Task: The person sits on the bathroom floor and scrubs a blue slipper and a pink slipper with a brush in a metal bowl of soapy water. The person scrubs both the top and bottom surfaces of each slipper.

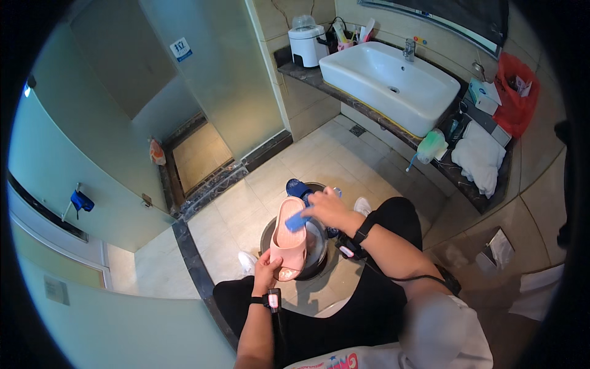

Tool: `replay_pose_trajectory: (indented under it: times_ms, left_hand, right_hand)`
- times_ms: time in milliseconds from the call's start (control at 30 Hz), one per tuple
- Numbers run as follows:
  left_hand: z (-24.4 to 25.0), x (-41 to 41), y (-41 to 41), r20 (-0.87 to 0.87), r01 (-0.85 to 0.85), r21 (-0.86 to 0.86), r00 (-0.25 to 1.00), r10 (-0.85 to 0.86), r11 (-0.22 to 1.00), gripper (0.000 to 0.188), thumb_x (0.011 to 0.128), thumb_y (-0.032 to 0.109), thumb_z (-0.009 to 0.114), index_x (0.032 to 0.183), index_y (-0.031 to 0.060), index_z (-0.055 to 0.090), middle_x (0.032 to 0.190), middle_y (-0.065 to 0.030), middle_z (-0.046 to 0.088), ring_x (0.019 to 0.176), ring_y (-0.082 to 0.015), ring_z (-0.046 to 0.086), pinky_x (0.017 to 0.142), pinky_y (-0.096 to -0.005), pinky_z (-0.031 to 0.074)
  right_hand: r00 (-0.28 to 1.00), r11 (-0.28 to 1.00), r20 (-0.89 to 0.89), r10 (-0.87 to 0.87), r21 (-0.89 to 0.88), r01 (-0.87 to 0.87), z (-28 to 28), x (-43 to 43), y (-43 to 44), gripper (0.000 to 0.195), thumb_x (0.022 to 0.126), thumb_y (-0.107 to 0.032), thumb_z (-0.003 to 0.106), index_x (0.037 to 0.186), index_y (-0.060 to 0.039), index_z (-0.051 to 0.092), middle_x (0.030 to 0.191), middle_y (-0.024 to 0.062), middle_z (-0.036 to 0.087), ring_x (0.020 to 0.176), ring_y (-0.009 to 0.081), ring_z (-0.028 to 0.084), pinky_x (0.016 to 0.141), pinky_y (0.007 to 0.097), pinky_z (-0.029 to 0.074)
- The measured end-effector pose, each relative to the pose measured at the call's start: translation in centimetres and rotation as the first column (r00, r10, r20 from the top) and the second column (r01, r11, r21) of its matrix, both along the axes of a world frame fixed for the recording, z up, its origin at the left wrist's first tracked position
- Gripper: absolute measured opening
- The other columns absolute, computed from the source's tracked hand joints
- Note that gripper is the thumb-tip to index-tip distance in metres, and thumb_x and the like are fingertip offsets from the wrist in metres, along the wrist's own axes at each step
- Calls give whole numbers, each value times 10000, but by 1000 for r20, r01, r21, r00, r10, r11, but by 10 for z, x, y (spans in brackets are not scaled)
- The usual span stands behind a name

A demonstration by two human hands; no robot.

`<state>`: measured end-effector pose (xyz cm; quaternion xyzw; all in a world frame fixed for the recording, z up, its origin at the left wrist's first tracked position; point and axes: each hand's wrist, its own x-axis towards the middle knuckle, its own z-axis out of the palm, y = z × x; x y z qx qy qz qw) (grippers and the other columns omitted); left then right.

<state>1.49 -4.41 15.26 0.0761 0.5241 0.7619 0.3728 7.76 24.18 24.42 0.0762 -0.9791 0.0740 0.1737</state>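
My left hand (pixel 265 273) grips a pink slide slipper (pixel 289 249) by the side of its strap, near the toe end. The slipper's insole faces up and its heel points away from me. In my right hand (pixel 329 210) is a blue brush (pixel 297 223), laid over the insole; its bristles cannot be made out. Below the slipper stands a round bucket (pixel 268 230) with cloudy liquid in it, partly covered by the slipper and my right hand. A dark blue slipper (pixel 297 188) shows just beyond the bucket.
My white shoes (pixel 247 263) flank the bucket on the tiled floor (pixel 230 207). A dark stone sill (pixel 198 263) runs along the left, by a frosted glass panel (pixel 115 323). At upper right, a white washbasin (pixel 368 92) sits on a counter with a white towel (pixel 479 154).
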Motion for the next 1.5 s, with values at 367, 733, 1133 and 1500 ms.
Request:
replay_pose_trajectory:
  times_ms: [367, 733, 1133, 1500]
  left_hand:
    - [-22, -39, 6, 21, 179, -123, 984, -177, 976, 536, 788, -25, 689, 1292, -25, 504, 1103, -82, 653, 958, -153, 636, 859, -289, 505]
    - [-15, -44, 10, 157, 195, -13, 969, -190, 981, 482, 827, -11, 656, 1283, -30, 502, 1106, -93, 653, 958, -159, 642, 852, -288, 516]
    - [-14, -43, -7, 155, 126, -32, 981, -120, 992, 525, 799, -30, 676, 1290, -56, 491, 1137, -102, 635, 989, -157, 623, 879, -281, 496]
    - [-14, -42, 8, 167, 134, 6, 977, -133, 991, 527, 779, -25, 701, 1270, -51, 511, 1130, -102, 640, 976, -163, 629, 868, -284, 499]
  right_hand:
    - [963, 967, 190, 190, 135, -218, -29, -1, -47, 140, 816, -194, 510, 855, -210, 644, 812, 3, 593, 894, 180, 582, 812, 403, 375]
    - [955, 961, 153, 255, 72, -268, -29, -26, -42, 141, 796, -182, 531, 842, -205, 661, 783, -21, 610, 906, 168, 586, 865, 432, 371]
    - [903, 815, 423, 80, -549, 185, 6, -39, -17, 462, 730, -186, 754, 1152, -105, 583, 925, 152, 633, 894, 256, 615, 802, 398, 476]
    - [885, 353, 460, 79, -843, 407, -30, -31, 4, 129, 813, -26, 644, 940, -51, 634, 667, 59, 614, 581, 124, 608, 510, 282, 476]
